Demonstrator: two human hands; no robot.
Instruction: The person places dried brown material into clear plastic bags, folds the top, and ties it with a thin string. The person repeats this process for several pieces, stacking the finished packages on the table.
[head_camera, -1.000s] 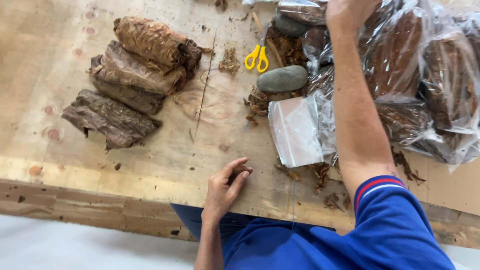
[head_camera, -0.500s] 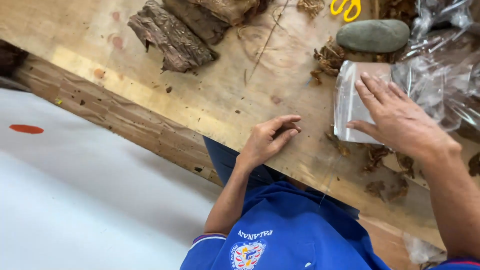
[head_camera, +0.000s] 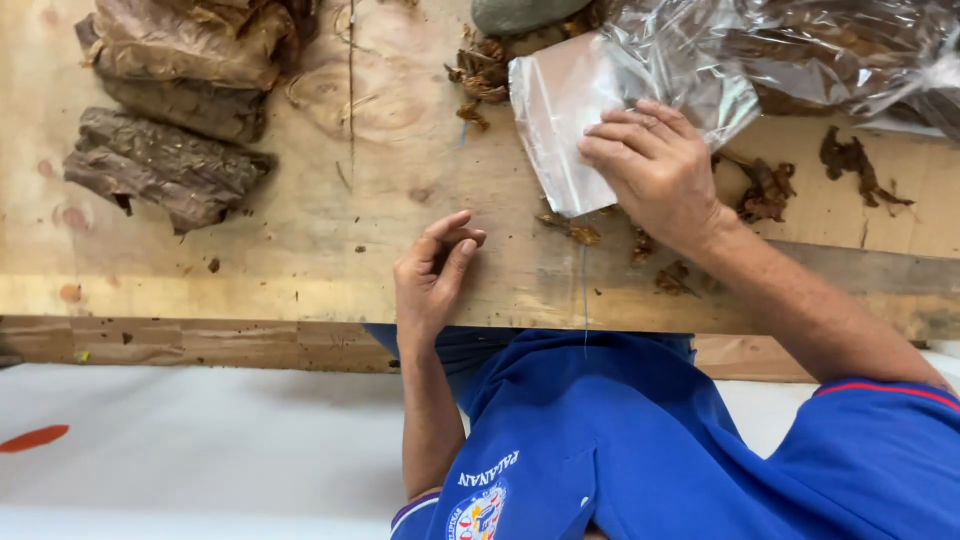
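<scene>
My right hand (head_camera: 655, 170) lies flat with spread fingers on a small clear plastic bag (head_camera: 565, 110) on the wooden table (head_camera: 330, 260). My left hand (head_camera: 432, 275) rests at the table's front edge, fingers loosely curled, thumb and fingertips touching, holding nothing that I can see. Stacks of dried brown leaves (head_camera: 165, 165) lie at the far left. A larger stack of leaves (head_camera: 190, 40) sits behind them.
Clear bags filled with brown leaves (head_camera: 840, 50) are piled at the back right. A grey stone (head_camera: 520, 12) lies at the top edge. Leaf scraps (head_camera: 850, 165) are scattered near my right hand. The white floor (head_camera: 200, 450) shows below the table.
My right hand came down from the far bags onto the small clear bag and now lies flat on it. The view swung around. My left hand stayed at the table's edge.
</scene>
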